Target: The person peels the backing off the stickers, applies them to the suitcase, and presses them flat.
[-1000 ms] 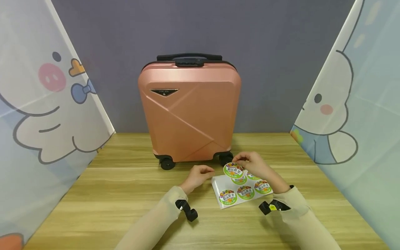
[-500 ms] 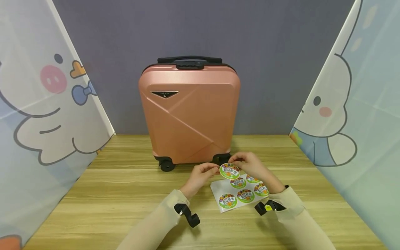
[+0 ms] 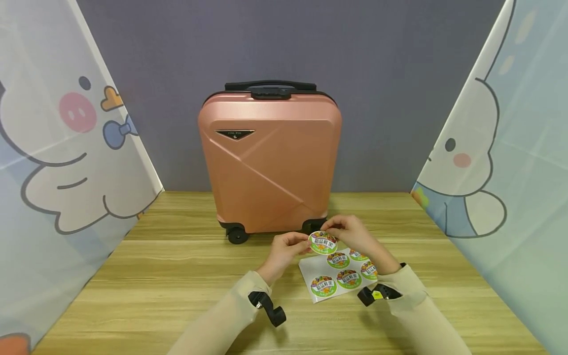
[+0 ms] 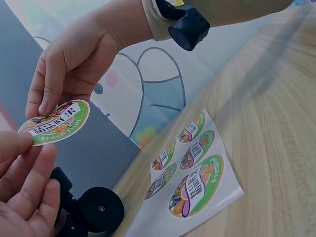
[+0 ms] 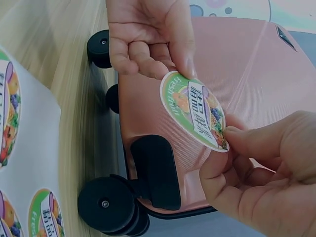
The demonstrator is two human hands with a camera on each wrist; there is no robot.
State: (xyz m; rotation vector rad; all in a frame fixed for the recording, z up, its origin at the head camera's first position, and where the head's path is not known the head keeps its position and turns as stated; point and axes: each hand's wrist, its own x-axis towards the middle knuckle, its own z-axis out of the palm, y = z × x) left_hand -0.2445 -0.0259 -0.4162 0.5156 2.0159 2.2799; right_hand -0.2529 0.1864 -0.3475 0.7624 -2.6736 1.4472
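Observation:
An oval fruit sticker [image 3: 323, 243] with a green lower edge and a fruit print is held up between both hands. My left hand [image 3: 284, 252] pinches its left edge between thumb and fingers. On the opposite edge my right hand [image 3: 355, 236] pinches it too, as the right wrist view shows with the sticker [image 5: 195, 111] stretched between the two sets of fingertips. Just below, on the table, lies a white sticker sheet [image 3: 310, 268] bearing several more of these oval stickers. Its upper left part is bare backing.
A pink hard-shell suitcase [image 3: 270, 167] stands upright on black wheels [image 3: 237, 235] behind the hands. The wooden table [image 3: 177, 276] runs to a grey back wall [image 3: 377, 98]. Cartoon-printed panels [image 3: 479, 212] close in both sides.
The sticker has moved left and away from the sheet in my right hand. My left hand has come in to the right and taken its left edge.

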